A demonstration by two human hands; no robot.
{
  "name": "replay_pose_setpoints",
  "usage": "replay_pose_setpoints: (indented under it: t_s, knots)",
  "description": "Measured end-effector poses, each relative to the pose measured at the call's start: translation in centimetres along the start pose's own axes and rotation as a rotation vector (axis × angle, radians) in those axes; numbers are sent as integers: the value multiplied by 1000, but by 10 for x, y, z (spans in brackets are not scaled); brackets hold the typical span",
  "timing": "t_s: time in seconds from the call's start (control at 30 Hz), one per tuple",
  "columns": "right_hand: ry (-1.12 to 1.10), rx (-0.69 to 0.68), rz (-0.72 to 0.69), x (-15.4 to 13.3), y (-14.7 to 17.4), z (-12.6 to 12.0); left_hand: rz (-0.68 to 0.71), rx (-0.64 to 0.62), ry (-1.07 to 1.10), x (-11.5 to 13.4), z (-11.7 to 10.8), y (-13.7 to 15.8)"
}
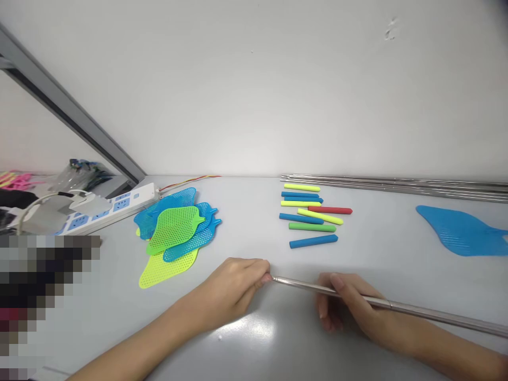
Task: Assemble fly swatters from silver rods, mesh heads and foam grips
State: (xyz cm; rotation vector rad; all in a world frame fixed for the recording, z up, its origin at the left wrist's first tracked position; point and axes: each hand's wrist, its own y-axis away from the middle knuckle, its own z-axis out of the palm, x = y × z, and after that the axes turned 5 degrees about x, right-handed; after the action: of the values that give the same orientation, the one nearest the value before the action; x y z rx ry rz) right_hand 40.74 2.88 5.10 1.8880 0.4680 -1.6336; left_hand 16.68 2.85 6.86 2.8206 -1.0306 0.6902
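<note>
My left hand [244, 283] pinches the thin left end of a metal telescopic rod [436, 313] near the middle of the table. The rod slants down to the right and runs out of view. My right hand [353, 304] grips it further along, thumb on top and fingers curled beneath. Behind my hands lie several coloured plastic handle sleeves [313, 242] in blue, yellow, green and red. Left of them, perforated fly swatter heads [174, 227] in blue, green and yellow overlap in a pile.
Several thin metal rods [397, 186] lie along the wall at the back right. A blue fly swatter head [464, 233] rests at the right edge. A white power strip [119, 207] with a plug stands at left, beneath a grey slanted frame bar [71, 106].
</note>
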Motion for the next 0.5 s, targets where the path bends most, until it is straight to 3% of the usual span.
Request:
replay_pose_setpoints:
  t_s: [0.5]
  knots:
    - [-20, -15, 2, 3, -2, -4, 23, 42, 31, 4, 0, 0]
